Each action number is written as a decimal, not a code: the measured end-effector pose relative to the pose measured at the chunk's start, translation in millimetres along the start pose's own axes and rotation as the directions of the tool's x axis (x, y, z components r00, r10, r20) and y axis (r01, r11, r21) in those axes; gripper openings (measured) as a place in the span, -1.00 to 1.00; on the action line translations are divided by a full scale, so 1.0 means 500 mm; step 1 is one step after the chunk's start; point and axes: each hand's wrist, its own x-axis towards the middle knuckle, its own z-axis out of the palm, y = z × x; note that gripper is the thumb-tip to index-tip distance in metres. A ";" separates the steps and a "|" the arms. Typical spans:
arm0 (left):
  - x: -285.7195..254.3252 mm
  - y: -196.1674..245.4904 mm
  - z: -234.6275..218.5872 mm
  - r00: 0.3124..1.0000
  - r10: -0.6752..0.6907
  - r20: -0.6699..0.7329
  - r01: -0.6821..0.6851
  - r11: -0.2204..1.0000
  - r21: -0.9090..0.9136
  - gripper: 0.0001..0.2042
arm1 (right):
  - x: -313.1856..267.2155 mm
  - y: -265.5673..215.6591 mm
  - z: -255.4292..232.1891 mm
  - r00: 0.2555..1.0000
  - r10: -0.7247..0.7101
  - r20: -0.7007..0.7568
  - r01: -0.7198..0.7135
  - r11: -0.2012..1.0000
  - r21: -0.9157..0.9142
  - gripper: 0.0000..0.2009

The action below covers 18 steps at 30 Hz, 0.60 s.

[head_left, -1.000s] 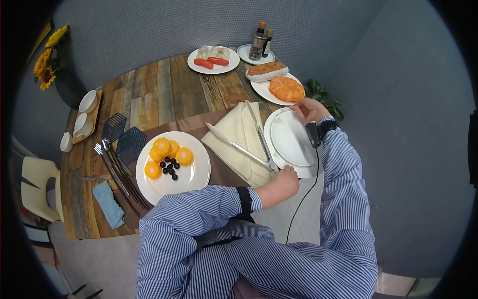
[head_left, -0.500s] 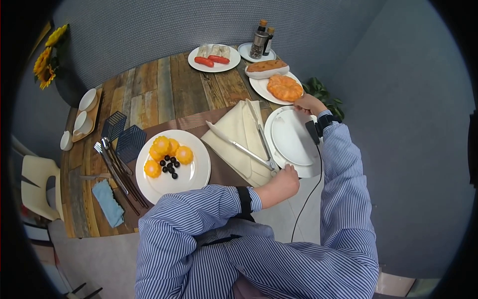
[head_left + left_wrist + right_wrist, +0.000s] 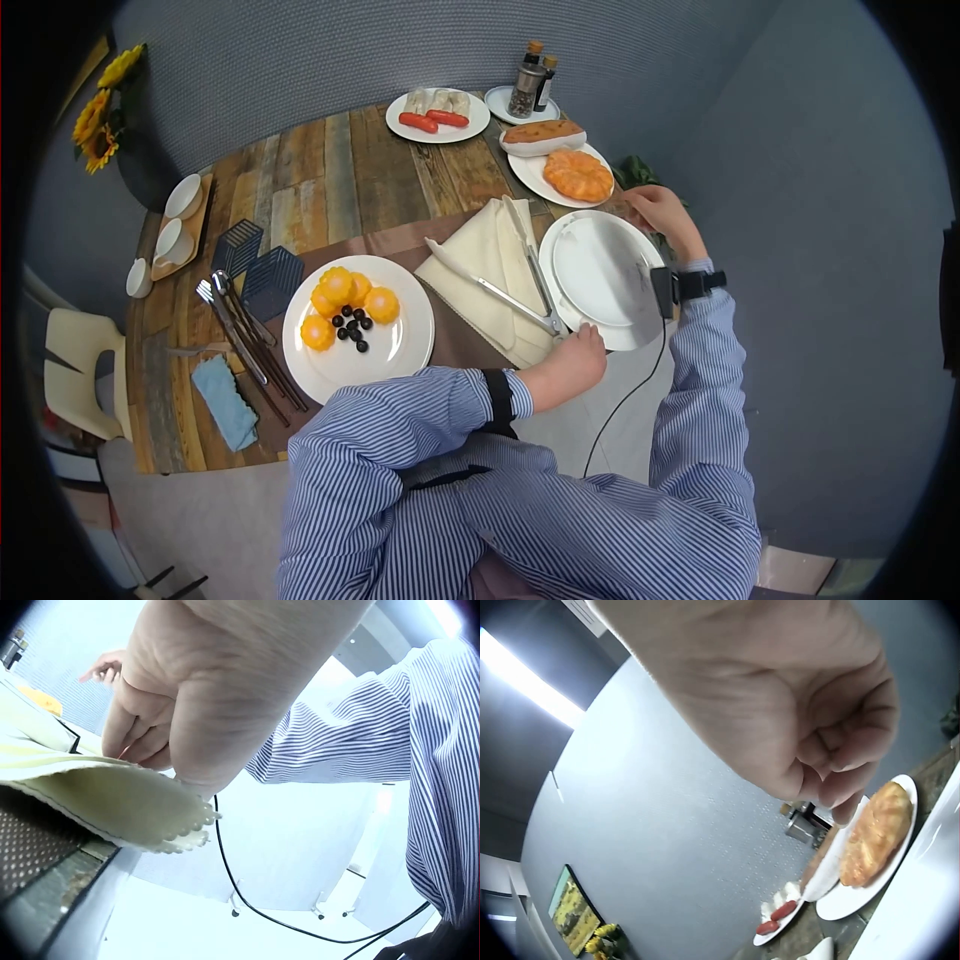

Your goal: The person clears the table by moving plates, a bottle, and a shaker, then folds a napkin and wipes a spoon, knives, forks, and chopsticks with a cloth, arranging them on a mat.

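Note:
Two stacked white plates (image 3: 607,262), a smaller one on a larger one, stand at the table's right end. My right hand (image 3: 672,222) hovers beyond their upper right rim, thumb near the index finger; in the right wrist view its fingers (image 3: 855,750) curl loosely with nothing seen in them. My left hand (image 3: 567,372) lies at the near table edge, fingertips right by the plates' lower left rim and the hinge end of the tongs (image 3: 548,324). A cream napkin (image 3: 475,280) lies under the tongs; its scalloped edge (image 3: 176,832) shows below the left hand. I cannot tell whether the left fingers grip anything.
Left of the napkin, a white plate (image 3: 400,345) holds corn pieces and dark berries. Behind the stack stands a plate with an orange bun (image 3: 578,176) and a long roll (image 3: 543,137). Sausages (image 3: 447,118) lie farther back. Cutlery (image 3: 245,335) and a blue cloth (image 3: 224,402) are at left.
My right hand has moved right, off the far right rim of the stacked plates. The left hand stays at the near edge. The head view has shifted slightly.

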 end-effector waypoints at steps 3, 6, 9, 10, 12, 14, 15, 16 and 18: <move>-0.023 -0.011 -0.024 0.997 0.011 -0.077 -0.013 0.999 -0.033 -0.60 | -0.109 0.012 -0.016 0.978 -0.086 -0.191 0.077 0.995 -0.055 -0.70; -0.049 -0.014 -0.031 0.994 0.015 -0.105 -0.023 0.997 -0.077 -0.64 | -0.215 0.111 -0.003 0.865 -0.300 -0.403 0.123 0.904 -0.409 -0.53; -0.082 -0.030 -0.086 1.000 0.022 -0.022 -0.025 0.987 -0.156 -0.60 | -0.323 0.185 0.030 0.879 -0.132 -0.459 -0.103 0.885 -0.453 -0.40; -0.100 -0.044 -0.118 1.000 0.015 -0.019 -0.018 0.988 -0.154 -0.60 | -0.349 0.193 0.041 0.899 0.001 -0.438 -0.188 0.904 -0.383 -0.35; -0.149 -0.087 -0.195 0.999 -0.052 0.004 0.049 0.925 -0.377 -0.53 | -0.382 0.184 0.071 0.902 0.183 -0.391 -0.250 0.960 -0.127 -0.37; -0.205 -0.125 -0.256 0.973 -0.180 0.144 0.230 0.779 -0.583 -0.48 | -0.399 0.166 0.098 0.916 0.334 -0.224 -0.268 0.922 0.279 -0.43; -0.236 -0.141 -0.306 0.950 -0.257 0.177 0.311 0.736 -0.602 -0.53 | -0.397 0.179 0.106 0.923 0.325 -0.204 -0.264 0.924 0.276 -0.43; -0.275 -0.154 -0.339 0.930 -0.340 0.140 0.351 0.709 -0.612 -0.55 | -0.391 0.202 0.110 0.937 0.278 -0.213 -0.198 0.922 0.332 -0.41; -0.372 -0.163 -0.370 0.777 -0.622 0.096 0.540 0.582 -0.608 -0.66 | -0.383 0.232 0.117 0.946 0.221 -0.236 -0.118 0.915 0.385 -0.42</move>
